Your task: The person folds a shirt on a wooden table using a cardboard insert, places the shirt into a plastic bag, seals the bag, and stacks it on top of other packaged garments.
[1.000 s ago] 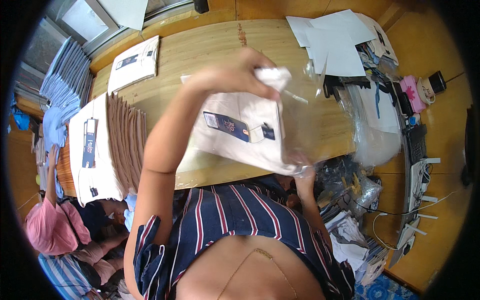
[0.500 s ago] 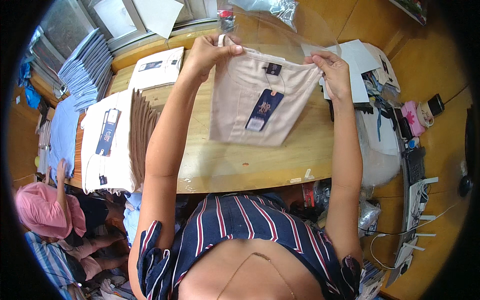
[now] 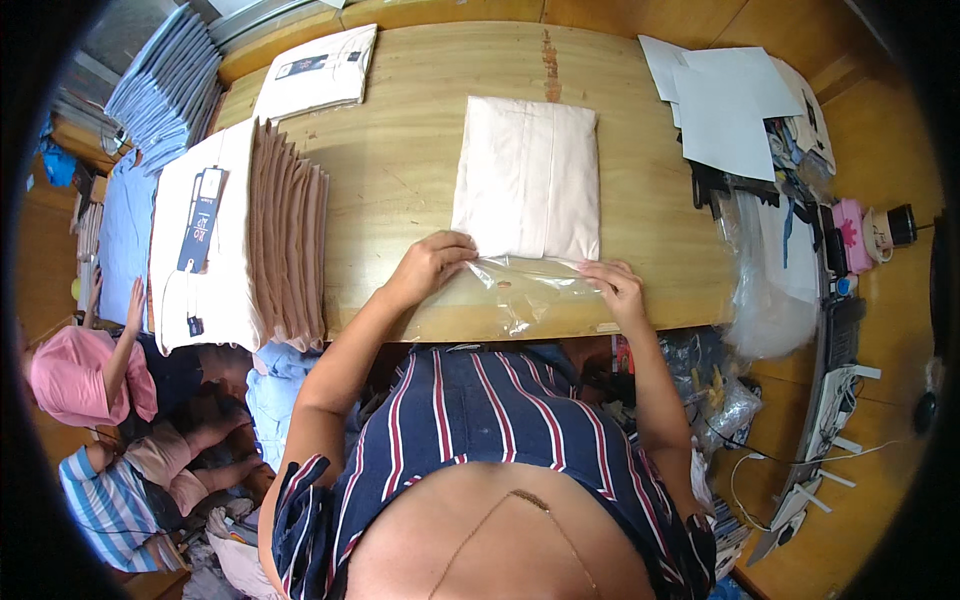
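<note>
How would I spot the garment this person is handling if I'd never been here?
Find the wide wooden table. Near its middle, just beyond the left hand and right hand, lies a folded pale garment with clear plastic along its near edge. Unlike the tagged stack to its left, it lies singly, with no tag showing.

Bright, soft, fairly even light covers the pale yellow wooden surface (image 3: 400, 150). Sharp white glints streak the clear plastic film (image 3: 515, 315), and the folded pale pink cloth garment (image 3: 530, 180) looks almost washed out. Below the surface's front edge it is much dimmer, with murky detail. Fisheye distortion bows the surface's back edge and tilts the brown wooden wall panels (image 3: 885, 360); black vignetting swallows the corners. The middle is fairly sharp, softening toward the rim.
</note>
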